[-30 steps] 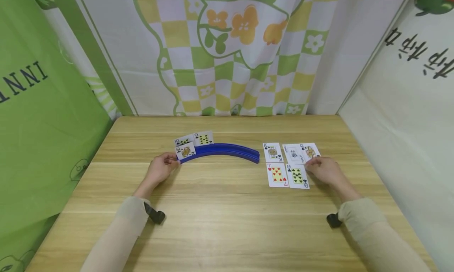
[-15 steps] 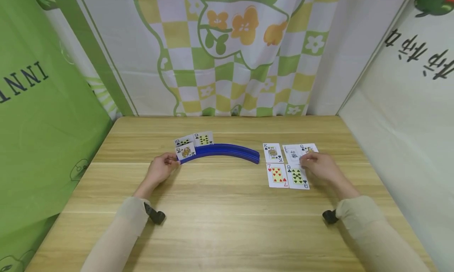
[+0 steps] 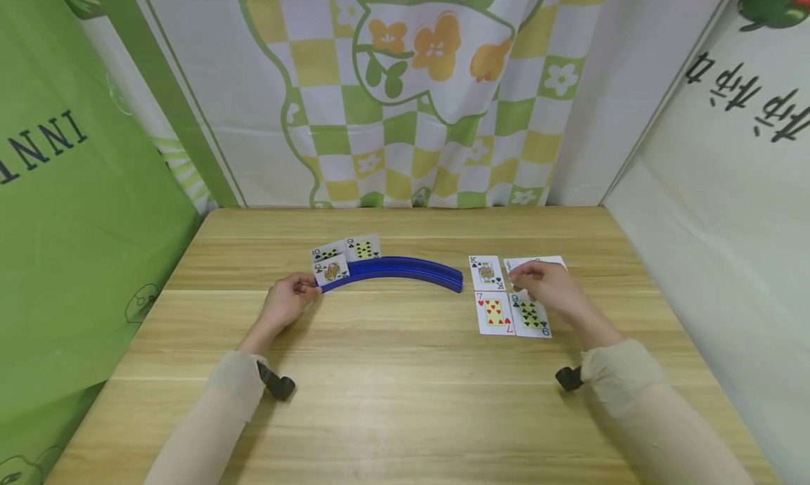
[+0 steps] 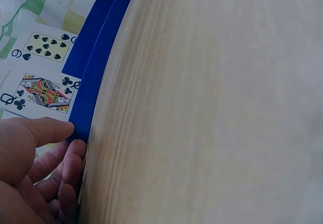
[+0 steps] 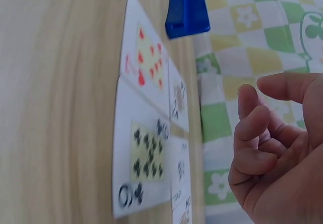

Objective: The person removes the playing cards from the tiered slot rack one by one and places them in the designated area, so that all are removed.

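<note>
My left hand (image 3: 287,304) grips the left end of a curved blue card holder (image 3: 405,266), thumb on its end in the left wrist view. A queen of clubs (image 4: 48,95) stands in the holder's front slot. Behind it stand a ten (image 3: 328,251) and a nine of spades (image 3: 363,247). My right hand (image 3: 549,288) hovers over the cards on the right, fingers loosely curled. Nothing shows between thumb and index finger in the right wrist view. Below it lie a nine of clubs (image 5: 146,153) and a joker (image 5: 180,173); a queen beyond is mostly hidden.
A king of spades (image 3: 486,273) and a seven of hearts (image 3: 495,313) lie face up between the holder and my right hand. The wooden table (image 3: 405,401) backs onto a patterned curtain (image 3: 430,147). Cloth walls flank it on both sides.
My right hand has moved left from the queen, across the joker, and now covers much of both. My left hand and the card holder have stayed in place.
</note>
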The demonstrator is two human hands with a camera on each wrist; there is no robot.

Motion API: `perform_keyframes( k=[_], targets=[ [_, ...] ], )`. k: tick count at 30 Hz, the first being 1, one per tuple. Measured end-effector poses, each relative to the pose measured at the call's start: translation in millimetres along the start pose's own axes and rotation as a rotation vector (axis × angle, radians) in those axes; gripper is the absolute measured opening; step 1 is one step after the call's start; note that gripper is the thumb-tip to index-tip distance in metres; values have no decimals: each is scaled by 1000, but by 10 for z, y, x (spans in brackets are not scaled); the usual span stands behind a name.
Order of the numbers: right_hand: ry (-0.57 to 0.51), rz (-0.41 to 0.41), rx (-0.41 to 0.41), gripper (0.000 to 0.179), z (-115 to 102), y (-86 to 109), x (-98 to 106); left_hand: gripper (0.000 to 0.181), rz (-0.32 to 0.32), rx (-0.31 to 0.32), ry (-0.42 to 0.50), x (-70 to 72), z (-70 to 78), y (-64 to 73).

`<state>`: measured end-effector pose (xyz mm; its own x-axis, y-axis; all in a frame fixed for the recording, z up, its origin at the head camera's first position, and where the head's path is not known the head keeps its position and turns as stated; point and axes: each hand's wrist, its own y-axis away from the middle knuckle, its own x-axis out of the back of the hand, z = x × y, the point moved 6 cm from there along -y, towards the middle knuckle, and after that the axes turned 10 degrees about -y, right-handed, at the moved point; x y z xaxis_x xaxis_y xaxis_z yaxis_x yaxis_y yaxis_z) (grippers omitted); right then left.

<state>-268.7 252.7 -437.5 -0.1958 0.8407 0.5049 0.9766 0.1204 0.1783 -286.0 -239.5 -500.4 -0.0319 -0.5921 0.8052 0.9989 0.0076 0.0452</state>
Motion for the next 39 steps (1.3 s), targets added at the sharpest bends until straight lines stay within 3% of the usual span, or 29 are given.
perform_keyframes(
  k=[9, 18, 39],
  targets=[
    [-64, -20, -13, 32, -196, -110, -189, 36, -11, 2, -3, -7, 3, 0],
    [-123, -61, 36, 33, -398, -186, -396, 36, -14, 3, 0, 7, 25, 8],
    [-129, -86, 61, 28, -629, -276, -618, 36, -20, 11, -6, 2, 14, -1]
  ],
)
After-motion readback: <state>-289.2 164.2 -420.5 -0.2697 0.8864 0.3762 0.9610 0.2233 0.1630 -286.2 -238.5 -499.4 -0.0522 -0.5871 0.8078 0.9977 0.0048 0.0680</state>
